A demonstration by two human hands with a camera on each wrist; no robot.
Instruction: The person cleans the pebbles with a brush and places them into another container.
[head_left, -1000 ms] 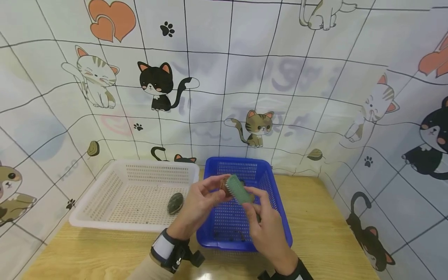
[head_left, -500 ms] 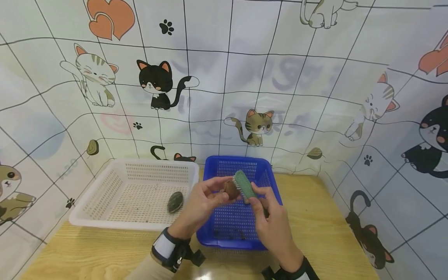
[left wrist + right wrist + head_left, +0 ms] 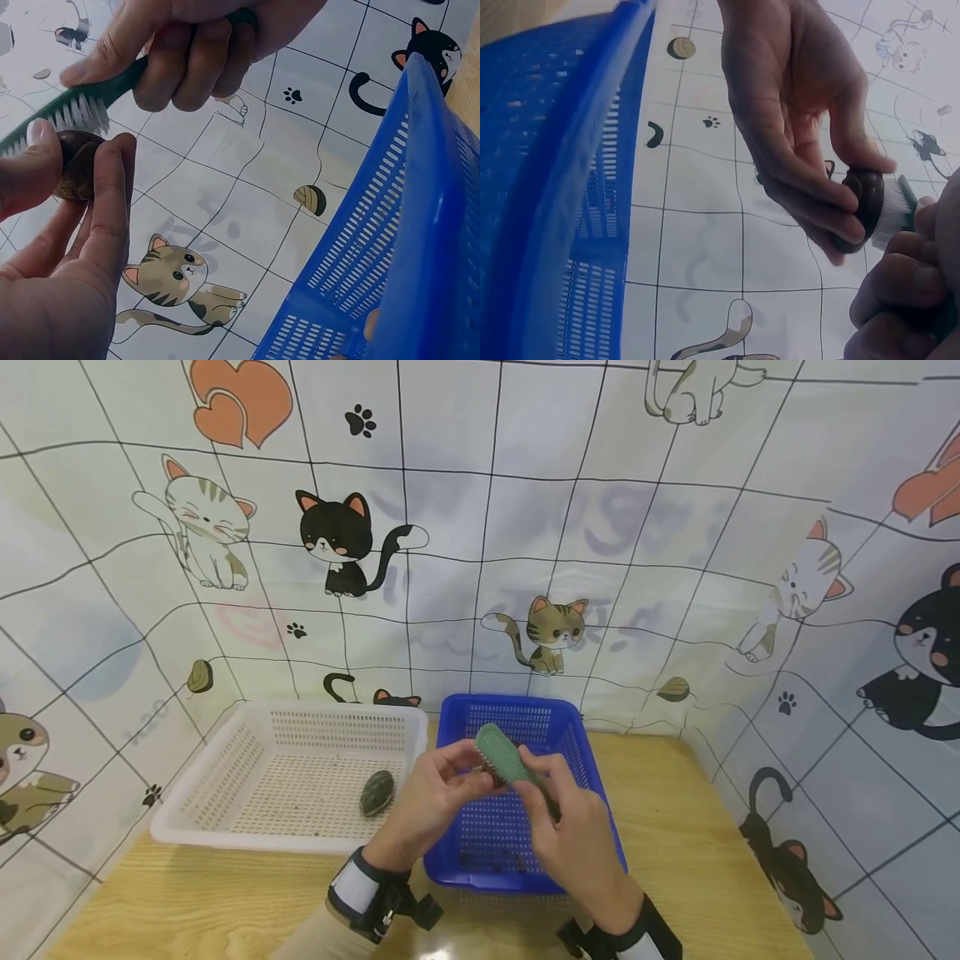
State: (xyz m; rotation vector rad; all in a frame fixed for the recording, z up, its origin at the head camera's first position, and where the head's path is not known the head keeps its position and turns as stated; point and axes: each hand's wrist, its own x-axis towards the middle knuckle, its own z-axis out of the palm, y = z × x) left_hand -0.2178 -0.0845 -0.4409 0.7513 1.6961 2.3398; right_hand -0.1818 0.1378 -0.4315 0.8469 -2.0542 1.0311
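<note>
In the head view my left hand [image 3: 423, 802] holds up a small brown rounded shell, mostly behind the brush. The left wrist view shows this dark, glossy shell [image 3: 75, 176] pinched between thumb and fingertips. My right hand [image 3: 577, 831] grips a green scrub brush [image 3: 501, 753], thumb along its back. Its white bristles [image 3: 84, 112] lie right against the shell's top. From the right wrist view, bristles [image 3: 894, 214] meet the shell's face [image 3: 866, 196]. Both hands are over the blue basket [image 3: 525, 883].
A white plastic basket [image 3: 225, 837] stands left of the blue one, with one dark green, clam-like shell [image 3: 377, 793] inside. Dark bits lie on the blue basket's floor. Both baskets sit on a wooden table [image 3: 675, 827] before a wall covering [image 3: 450, 527] printed with cats.
The brush shifted right and off the brown shell's front half a second ago, then came back left across it. The left hand stays nearly in place.
</note>
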